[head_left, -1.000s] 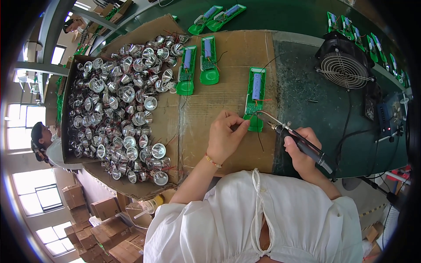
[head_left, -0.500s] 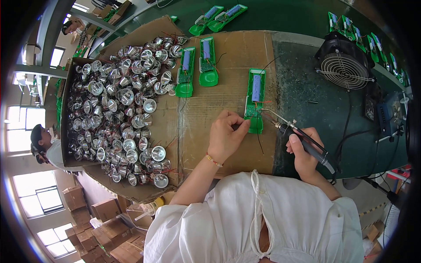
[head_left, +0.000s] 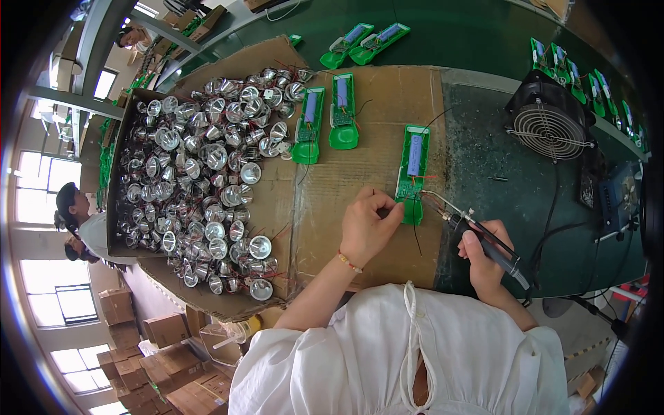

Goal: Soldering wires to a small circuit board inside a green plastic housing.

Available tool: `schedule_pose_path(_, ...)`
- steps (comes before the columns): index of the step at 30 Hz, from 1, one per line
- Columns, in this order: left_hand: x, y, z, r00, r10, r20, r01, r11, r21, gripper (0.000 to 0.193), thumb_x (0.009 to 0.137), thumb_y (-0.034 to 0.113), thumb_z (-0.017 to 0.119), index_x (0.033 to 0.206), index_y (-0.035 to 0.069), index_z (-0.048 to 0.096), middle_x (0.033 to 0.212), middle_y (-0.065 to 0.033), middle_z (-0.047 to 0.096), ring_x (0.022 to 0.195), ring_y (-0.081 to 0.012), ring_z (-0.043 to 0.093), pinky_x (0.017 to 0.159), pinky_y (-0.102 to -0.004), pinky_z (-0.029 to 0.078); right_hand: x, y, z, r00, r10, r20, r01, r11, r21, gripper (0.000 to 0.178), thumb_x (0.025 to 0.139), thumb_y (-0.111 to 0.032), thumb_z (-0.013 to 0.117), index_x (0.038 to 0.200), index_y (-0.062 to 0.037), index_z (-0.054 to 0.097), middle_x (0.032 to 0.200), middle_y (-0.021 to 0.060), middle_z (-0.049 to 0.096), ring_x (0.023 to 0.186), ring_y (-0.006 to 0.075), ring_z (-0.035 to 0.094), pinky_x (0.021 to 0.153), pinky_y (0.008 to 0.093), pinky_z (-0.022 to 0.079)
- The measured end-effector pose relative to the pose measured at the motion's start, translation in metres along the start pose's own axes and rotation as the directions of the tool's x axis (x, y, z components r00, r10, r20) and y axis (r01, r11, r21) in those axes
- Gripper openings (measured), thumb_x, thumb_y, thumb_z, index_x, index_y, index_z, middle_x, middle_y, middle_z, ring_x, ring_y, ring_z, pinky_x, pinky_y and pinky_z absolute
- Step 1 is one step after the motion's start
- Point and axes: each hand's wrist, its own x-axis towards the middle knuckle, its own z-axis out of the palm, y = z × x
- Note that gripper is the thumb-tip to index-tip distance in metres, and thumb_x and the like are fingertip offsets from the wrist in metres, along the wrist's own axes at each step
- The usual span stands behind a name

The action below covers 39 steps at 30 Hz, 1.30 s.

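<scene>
In front of me an open green plastic housing (head_left: 413,213) lies on the cardboard, with a blue cylindrical battery (head_left: 414,156) and a small green circuit board (head_left: 409,189) in it. At the housing's lower left edge, my left hand (head_left: 370,225) is closed in a pinch; what its fingertips hold is hidden. My right hand (head_left: 484,266) grips a black soldering iron (head_left: 505,260) with a thin metal feed tube (head_left: 446,202) along it. The iron's tip points at the board's right side, close to red and black wires. Whether it touches is too small to tell.
A cardboard box (head_left: 285,294) on the left is full of shiny reflector cups (head_left: 215,156). Two more housings (head_left: 308,128) lie beyond my left hand, and others along the bench's far side. A round fan (head_left: 550,128) and a blue soldering unit (head_left: 618,200) stand at right.
The whole view has shifted, so the bench appears slightly lower and farther right. Both hands, the soldering iron and the housing keep nearly the same places relative to each other.
</scene>
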Motion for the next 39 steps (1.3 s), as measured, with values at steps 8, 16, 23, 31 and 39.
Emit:
schedule_pose_path(8,-0.012,0.002,-0.018,0.99,0.018,-0.139,-0.025,0.998,-0.051,0.026,0.072,0.019,0.072,0.09,0.001,0.064,0.084,-0.0131,0.063,0.076,-0.0228,0.063,0.066,-0.0304,0.05,0.0,-0.005,-0.004,0.999,-0.031,-0.018,0.03,0.999,-0.037,0.012,0.084,-0.007,0.058,0.088,0.0002,0.049,0.065,0.0074,0.056,0.053,0.0098,0.052,0.049,0.0216,0.043)
schedule_pose_path(16,-0.002,-0.004,-0.007,0.998,-0.019,-0.051,0.014,0.995,-0.101,0.012,0.078,0.014,0.065,0.077,0.002,0.065,0.074,-0.0114,0.06,0.064,-0.0233,0.057,0.058,-0.0324,0.044,-0.001,0.001,-0.001,0.999,-0.041,0.012,0.041,0.999,-0.029,0.014,0.083,-0.008,0.06,0.089,0.0005,0.049,0.066,0.0078,0.057,0.055,0.01,0.054,0.049,0.0214,0.044)
schedule_pose_path(23,0.013,0.005,-0.002,0.998,0.024,0.059,-0.024,1.0,-0.003,0.014,0.075,0.014,0.065,0.068,0.002,0.064,0.073,-0.01,0.057,0.066,-0.0249,0.056,0.059,-0.0347,0.044,0.012,0.009,0.008,0.996,-0.09,0.012,0.091,0.991,-0.098,0.015,0.082,-0.009,0.062,0.086,0.0012,0.051,0.066,0.0076,0.058,0.055,0.0094,0.055,0.048,0.0217,0.045)
schedule_pose_path(31,0.014,0.005,0.0,0.997,-0.027,0.065,0.026,0.999,0.022,0.015,0.072,0.015,0.065,0.065,0.002,0.064,0.075,-0.0092,0.058,0.069,-0.0262,0.057,0.061,-0.0354,0.045,0.014,0.001,0.014,0.997,0.077,0.002,-0.077,0.997,0.02,0.015,0.081,-0.009,0.064,0.081,-0.0003,0.052,0.063,0.0052,0.059,0.053,0.0069,0.054,0.049,0.0203,0.044)
schedule_pose_path(39,0.016,0.004,-0.001,0.996,-0.041,0.081,0.04,0.999,0.02,0.016,0.073,0.016,0.065,0.065,0.002,0.064,0.074,-0.0095,0.058,0.069,-0.0263,0.057,0.061,-0.0353,0.045,0.008,-0.011,0.011,0.997,0.053,-0.053,-0.049,0.996,0.081,0.018,0.083,-0.011,0.062,0.087,0.0007,0.049,0.067,0.009,0.059,0.056,0.0099,0.056,0.051,0.0216,0.047)
